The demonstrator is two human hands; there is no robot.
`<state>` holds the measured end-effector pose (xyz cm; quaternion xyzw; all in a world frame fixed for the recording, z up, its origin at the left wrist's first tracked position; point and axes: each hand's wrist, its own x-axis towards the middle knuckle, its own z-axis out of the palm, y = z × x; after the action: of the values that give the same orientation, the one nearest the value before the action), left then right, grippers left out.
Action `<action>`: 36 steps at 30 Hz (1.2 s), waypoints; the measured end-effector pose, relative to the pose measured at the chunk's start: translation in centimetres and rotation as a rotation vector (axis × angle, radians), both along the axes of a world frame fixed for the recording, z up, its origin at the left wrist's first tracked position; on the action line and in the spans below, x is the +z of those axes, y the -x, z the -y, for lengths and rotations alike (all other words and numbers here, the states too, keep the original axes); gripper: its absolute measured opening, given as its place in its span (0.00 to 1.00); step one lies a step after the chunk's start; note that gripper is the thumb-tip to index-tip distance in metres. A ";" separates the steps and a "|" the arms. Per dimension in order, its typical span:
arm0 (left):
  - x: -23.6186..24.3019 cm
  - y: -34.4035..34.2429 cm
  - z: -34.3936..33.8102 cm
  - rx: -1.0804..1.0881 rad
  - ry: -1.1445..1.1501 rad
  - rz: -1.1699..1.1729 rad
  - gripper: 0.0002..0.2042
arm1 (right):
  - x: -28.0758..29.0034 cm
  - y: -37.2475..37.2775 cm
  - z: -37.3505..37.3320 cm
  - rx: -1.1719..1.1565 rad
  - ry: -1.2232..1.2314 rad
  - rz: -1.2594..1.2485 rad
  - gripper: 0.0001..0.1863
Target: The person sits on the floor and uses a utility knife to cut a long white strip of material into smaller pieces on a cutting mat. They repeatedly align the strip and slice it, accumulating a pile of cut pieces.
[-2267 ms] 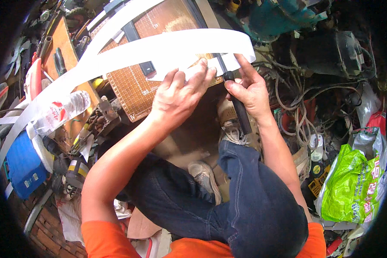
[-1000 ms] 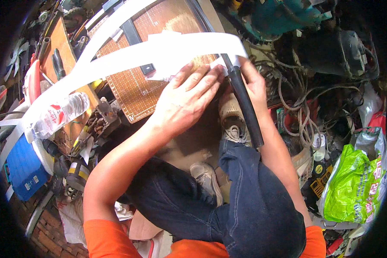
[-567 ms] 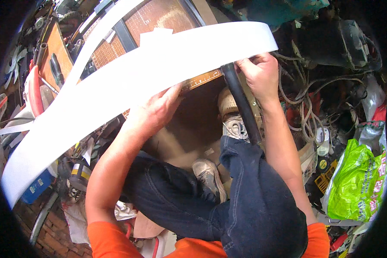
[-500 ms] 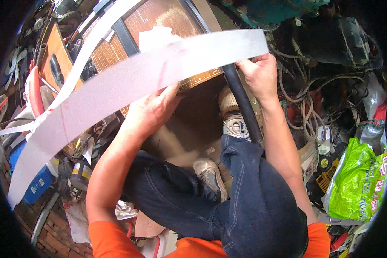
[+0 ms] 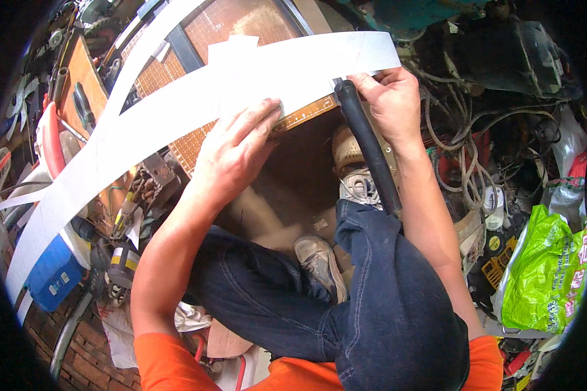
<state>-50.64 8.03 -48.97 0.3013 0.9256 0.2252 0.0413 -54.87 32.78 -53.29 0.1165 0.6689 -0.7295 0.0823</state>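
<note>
A long, curved white strip (image 5: 176, 94) of sheet material lies across the brown gridded board (image 5: 306, 114) of a paper cutter. Its far-left end sweeps down past the board's side. My left hand (image 5: 238, 146) rests on the strip's near edge, fingers stretched out flat on top; its thumb is hidden. At the strip's right end, my right hand (image 5: 394, 101) pinches the corner between thumb and fingers. Just left of that hand is the cutter's black lever handle (image 5: 368, 143), angled down toward my knee.
Another white strip (image 5: 156, 36) curves along the upper left. Pliers (image 5: 83, 104), a blue container (image 5: 55, 274) and loose tools crowd the left. Coiled cable (image 5: 466, 156) and a green plastic bag (image 5: 544, 274) lie right. My shoes (image 5: 319, 264) are below the board.
The strip has shifted slightly away and to the left, and its pinkish tint is gone. My left fingers, earlier partly hidden beneath its edge, now lie on top. My right hand still pinches the end.
</note>
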 end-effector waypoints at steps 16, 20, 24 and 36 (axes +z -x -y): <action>-0.5 0.0 -0.1 -0.013 0.004 -0.023 0.27 | -0.3 -0.1 0.2 -0.032 0.043 0.000 0.06; -0.5 0.0 -0.1 -0.016 0.012 -0.032 0.26 | -0.1 -0.2 0.2 -0.026 -0.010 -0.014 0.06; -0.1 -0.4 -1.0 0.029 0.124 -0.011 0.26 | -0.5 -0.2 0.1 -0.021 -0.003 0.008 0.06; -0.7 0.0 -4.1 0.027 0.375 -0.283 0.29 | 0.0 -0.2 0.2 -0.019 0.020 0.033 0.06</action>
<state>-50.67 12.12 -49.70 0.3046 0.9518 0.0054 -0.0367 -54.67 32.55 -53.32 0.1341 0.6591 -0.7348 0.0876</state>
